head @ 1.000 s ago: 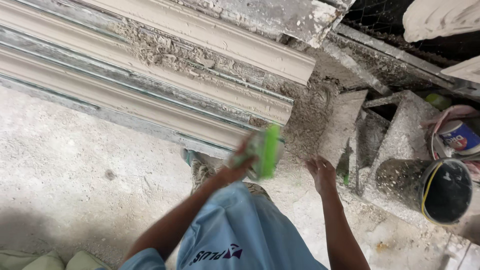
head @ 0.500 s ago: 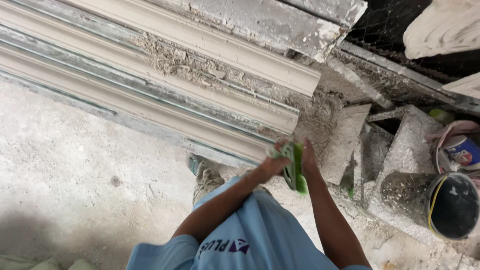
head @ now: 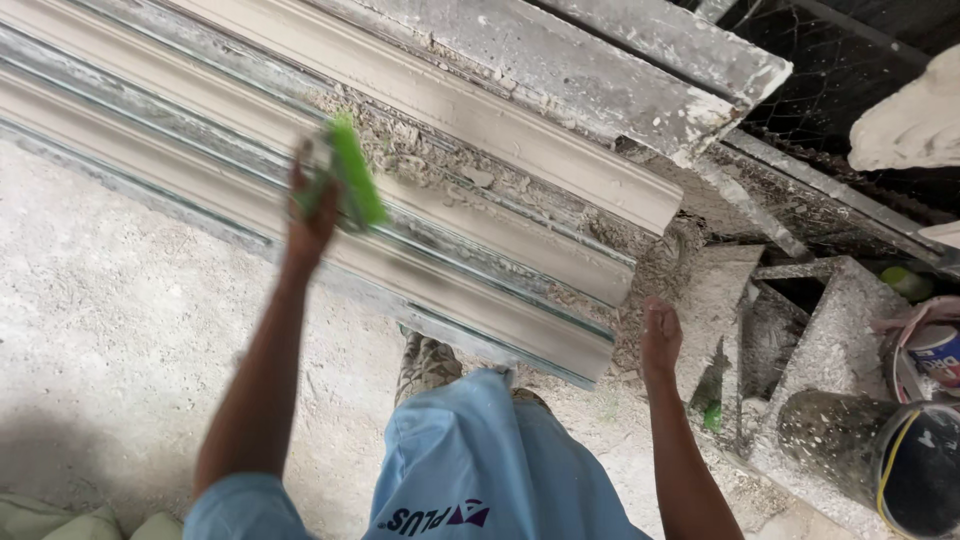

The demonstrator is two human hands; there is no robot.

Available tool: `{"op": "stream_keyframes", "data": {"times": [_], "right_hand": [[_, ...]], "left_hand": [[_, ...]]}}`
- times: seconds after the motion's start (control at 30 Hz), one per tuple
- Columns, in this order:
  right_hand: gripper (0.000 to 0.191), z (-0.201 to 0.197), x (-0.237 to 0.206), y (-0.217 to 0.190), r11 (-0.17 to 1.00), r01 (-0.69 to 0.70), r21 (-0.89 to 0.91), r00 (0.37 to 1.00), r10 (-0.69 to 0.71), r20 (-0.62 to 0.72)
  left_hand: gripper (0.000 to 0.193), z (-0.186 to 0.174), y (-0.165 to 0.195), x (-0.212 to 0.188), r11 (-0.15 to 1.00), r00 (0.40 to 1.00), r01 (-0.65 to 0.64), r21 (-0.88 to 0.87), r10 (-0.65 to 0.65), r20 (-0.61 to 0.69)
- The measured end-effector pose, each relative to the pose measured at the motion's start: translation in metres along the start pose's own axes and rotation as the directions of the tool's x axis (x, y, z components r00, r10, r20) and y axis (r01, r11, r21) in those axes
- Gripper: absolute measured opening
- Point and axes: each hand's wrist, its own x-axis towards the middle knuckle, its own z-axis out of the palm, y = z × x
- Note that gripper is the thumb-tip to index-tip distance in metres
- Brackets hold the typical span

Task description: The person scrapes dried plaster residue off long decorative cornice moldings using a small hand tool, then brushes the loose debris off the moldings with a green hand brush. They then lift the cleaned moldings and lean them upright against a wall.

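Note:
My left hand (head: pixel 312 205) is raised over a long stepped plaster moulding (head: pixel 470 250) and grips a bright green flat tool (head: pixel 352 172), blurred by motion. The tool hovers by the middle step of the moulding, near its rough crusted band. My right hand (head: pixel 660 338) hangs lower, past the right end of the moulding, fingers loosely curled with nothing in them. A light blue garment (head: pixel 470 470) fills the bottom centre, and a shoe (head: pixel 428 365) shows beneath the moulding's near edge.
A dusty concrete floor (head: pixel 110 330) lies at the left. Broken plaster slabs (head: pixel 830 340) lean at the right. A dirty black bucket (head: pixel 885 455) and a pinkish pail (head: pixel 925 350) stand at the far right. Wire mesh (head: pixel 830 80) sits at the top right.
My left hand has swung the green tool from the right end of the moulding up and left over its middle. My right hand has dropped away from the tool and stays low.

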Motion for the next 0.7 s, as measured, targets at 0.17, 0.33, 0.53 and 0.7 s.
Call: {"op": "stream_keyframes", "data": {"times": [0.17,0.33,0.53,0.7], "right_hand": [[0.043,0.045,0.002,-0.031,0.913,0.109,-0.394,0.993,-0.118,0.0],[0.041,0.126,0.012,-0.066,0.756,0.302,-0.58,0.943,-0.327,0.065],[0.056,0.191,0.038,-0.096,0.805,0.292,-0.516,0.955,-0.279,0.104],[0.054,0.194,0.044,-0.093,0.757,0.294,-0.583,0.948,-0.307,0.08]], "left_hand": [[0.068,-0.068,0.0,0.09,0.997,0.974,-0.019,0.069,0.035,-0.224],[0.066,0.066,-0.09,0.014,0.97,0.974,0.223,0.099,-0.227,0.027],[0.067,0.116,-0.118,0.009,0.848,0.777,0.516,0.12,-0.523,0.351],[0.083,-0.092,-0.039,0.179,0.792,0.982,0.171,-0.586,-0.088,0.167]]}}
